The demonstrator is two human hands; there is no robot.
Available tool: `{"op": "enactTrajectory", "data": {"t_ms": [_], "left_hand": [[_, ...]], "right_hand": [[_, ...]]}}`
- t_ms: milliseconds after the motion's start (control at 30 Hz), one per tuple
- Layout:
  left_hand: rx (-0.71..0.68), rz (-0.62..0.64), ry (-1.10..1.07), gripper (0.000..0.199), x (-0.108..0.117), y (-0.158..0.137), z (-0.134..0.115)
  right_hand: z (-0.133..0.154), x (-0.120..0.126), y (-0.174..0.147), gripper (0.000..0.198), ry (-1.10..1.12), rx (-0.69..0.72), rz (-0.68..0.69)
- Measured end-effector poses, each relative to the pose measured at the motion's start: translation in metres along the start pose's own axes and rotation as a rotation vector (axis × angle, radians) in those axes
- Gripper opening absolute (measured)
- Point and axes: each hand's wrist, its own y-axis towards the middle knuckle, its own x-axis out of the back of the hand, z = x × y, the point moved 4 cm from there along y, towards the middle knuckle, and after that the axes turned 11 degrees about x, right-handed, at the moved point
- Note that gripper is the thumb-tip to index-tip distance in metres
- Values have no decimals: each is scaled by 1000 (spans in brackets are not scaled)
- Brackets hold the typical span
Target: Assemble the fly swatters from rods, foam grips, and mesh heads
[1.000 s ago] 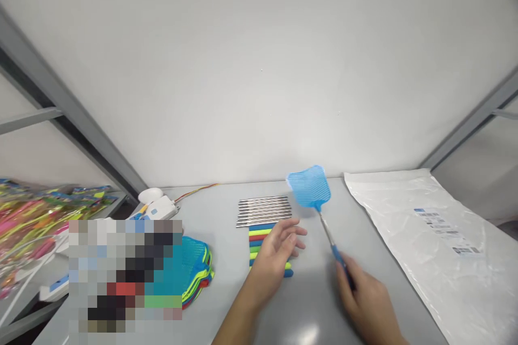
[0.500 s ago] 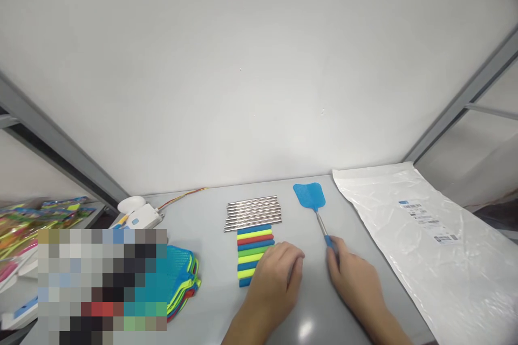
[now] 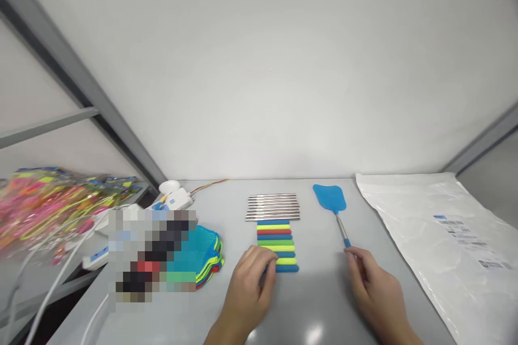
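Note:
A blue fly swatter (image 3: 331, 197) lies on the grey table, its metal shaft pointing down towards me. My right hand (image 3: 376, 285) is closed round its blue handle end. Left of it is a column of coloured handle tubes (image 3: 277, 237) in blue, yellow, red and green. My left hand (image 3: 250, 285) is over the lower left ends of these tubes, fingers loosely curled and thumb a little apart; I see nothing held in it. Several thin metal rods (image 3: 272, 207) lie in a row just beyond the tubes. A stack of coloured swatter heads (image 3: 206, 250) sits further left.
A large white plastic mailer bag (image 3: 421, 226) covers the right side. At the left are a white power strip (image 3: 178, 200), cables, a pixelated patch and a shelf of bright packaged goods (image 3: 68, 210). The wall (image 3: 267, 91) closes off the back.
The view has turned left. My left hand has shifted left, off the right ends of the tubes, uncovering them. My right hand still holds the swatter's handle, which lies much the same.

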Motion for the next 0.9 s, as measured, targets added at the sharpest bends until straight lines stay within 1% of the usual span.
{"op": "enactTrajectory", "data": {"t_ms": [33, 100, 200, 267, 300, 400, 500, 600, 667, 767, 900], "left_hand": [[12, -9, 9, 15, 5, -4, 3], [33, -27, 15, 15, 12, -12, 5], [53, -58, 17, 16, 17, -18, 3], [62, -63, 44, 16, 17, -19, 0], [65, -56, 65, 16, 17, -20, -1], [73, -27, 148, 16, 15, -20, -3], [76, -24, 215, 13, 12, -21, 0], [82, -51, 268, 15, 8, -22, 5], [90, -54, 307, 14, 5, -22, 10], [96, -35, 341, 10, 2, -22, 15], [83, 0, 344, 7, 0, -22, 17]], "right_hand": [[6, -2, 4, 27, 10, 78, 15], [22, -7, 20, 29, 21, 238, 90], [49, -21, 62, 37, -17, 374, 249], [68, -34, 99, 43, -38, 410, 293], [77, -44, 116, 43, -51, 428, 337], [101, -75, 163, 35, -35, 476, 362], [114, -106, 193, 24, 5, 514, 407], [117, -128, 208, 21, 29, 536, 489], [116, -136, 214, 20, 34, 549, 528], [115, -139, 216, 18, 39, 580, 542], [114, -135, 216, 14, 59, 609, 534]]}}
